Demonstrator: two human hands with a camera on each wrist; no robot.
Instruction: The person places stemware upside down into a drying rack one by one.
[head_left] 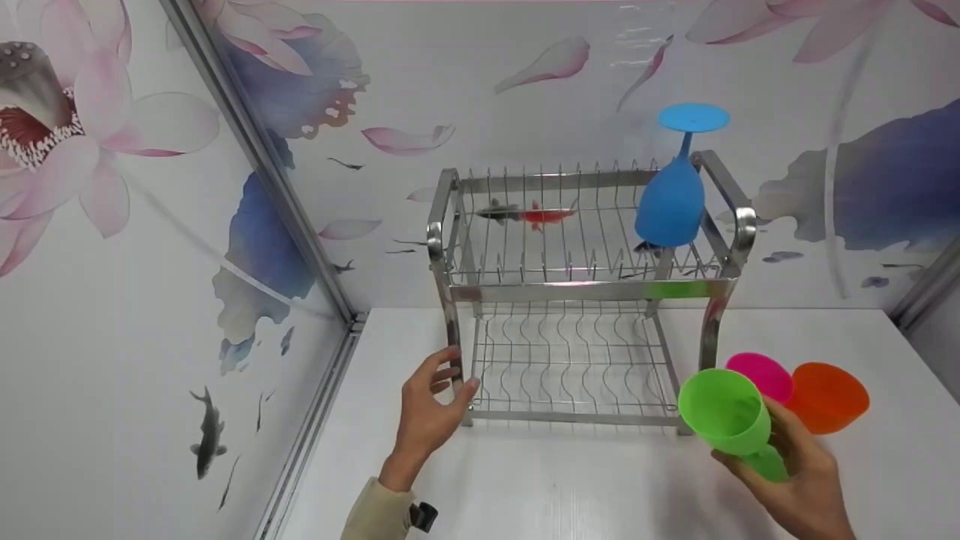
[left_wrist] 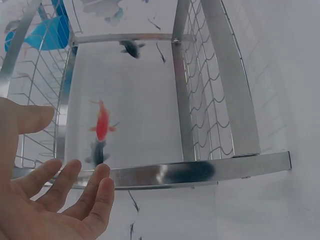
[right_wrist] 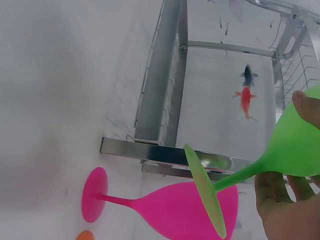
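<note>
My right hand (head_left: 806,469) holds a green plastic goblet (head_left: 724,412) by its bowl, mouth up and tilted, in front of the dish rack's right side. In the right wrist view the goblet's foot and stem (right_wrist: 240,176) point away from the fingers. My left hand (head_left: 431,409) is beside the left post of the metal dish rack (head_left: 585,291), fingers loosely bent and holding nothing; whether the fingertips touch the post, I cannot tell. On the rack's upper tier a blue goblet (head_left: 671,199) stands upside down at the right end.
Just right of the rack, a pink goblet (head_left: 761,375) and an orange goblet (head_left: 829,397) are on the white table (head_left: 562,480), mouths up. The rack's lower wire tier (head_left: 570,367) holds nothing. Panels with painted flowers and fish (head_left: 544,216) rise behind and at left.
</note>
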